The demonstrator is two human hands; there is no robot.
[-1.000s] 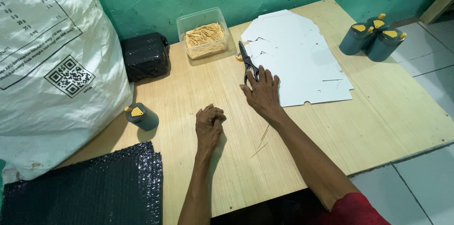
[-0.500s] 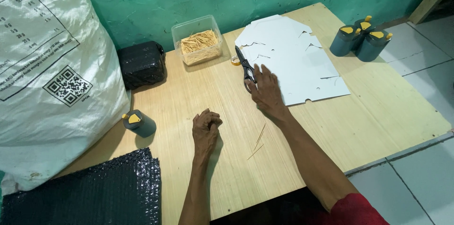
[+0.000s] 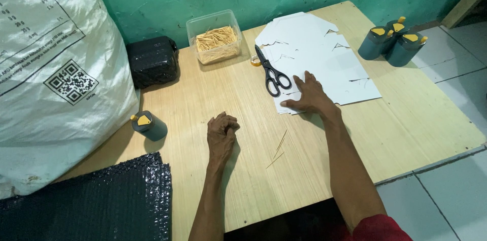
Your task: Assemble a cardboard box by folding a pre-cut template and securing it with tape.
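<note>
White die-cut cardboard sheets, stacked flat on the pale wooden table, now lie under the person's right hand, which has slid off the black-handled scissors and onto the near corner of the stack. A second ago that hand rested on the scissors' handles; now the scissors lie untouched just beside it, blades pointing away toward the clear plastic tub of thin wooden sticks. The right fingers are spread flat and press on the card, gripping nothing. The left hand has stayed where it was, resting on the bare table nearer the person than the stack, fingers curled into a loose fist; whether anything is inside it cannot be told. Two loose wooden sticks lie on the table between the arms, nearer the person than the stack. Beyond the far side of the stack stand three dark cylindrical bottles with yellow caps; a fourth such bottle sits well to the other side, near a large white woven sack. Judging by the shift, attention has moved from the cutting tool to the card itself.
</note>
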